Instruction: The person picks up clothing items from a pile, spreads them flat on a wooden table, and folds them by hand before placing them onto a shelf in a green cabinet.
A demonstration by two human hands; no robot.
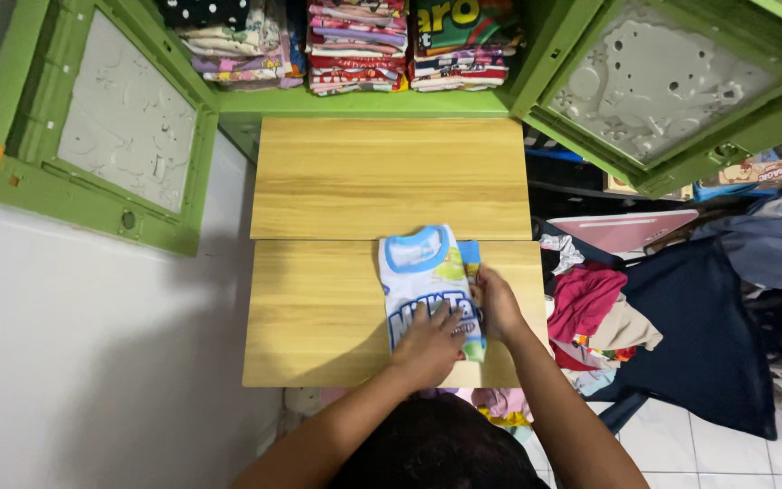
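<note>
A small white child's shirt with a light-blue collar and blue printed lettering (427, 285) lay partly folded on the near half of the pale wooden worktop (319, 308), its collar pointing away from the person and its lower end toward them. The left hand (429, 342) rested flat on the lower part of the shirt, fingers spread over the lettering, pressing down with a released grip and nothing clasped in it. The right hand (497, 303) sat just beside it at the shirt's right edge, fingers curled against the folded side of the cloth; whether that grip actually pinched the fabric or only touched it cannot be told. The shirt thus lay under the left palm and against the right fingers, its collar end well clear of both.

Beyond the worktop stood an open green plastic cabinet (364, 101) with stacks of folded colourful clothes (355, 45) on its shelf, its two grey-panelled doors (128, 127) swung wide to either side. To the right of the worktop, a loose heap of unfolded garments in red, beige and dark blue (608, 312) lay on the floor
</note>
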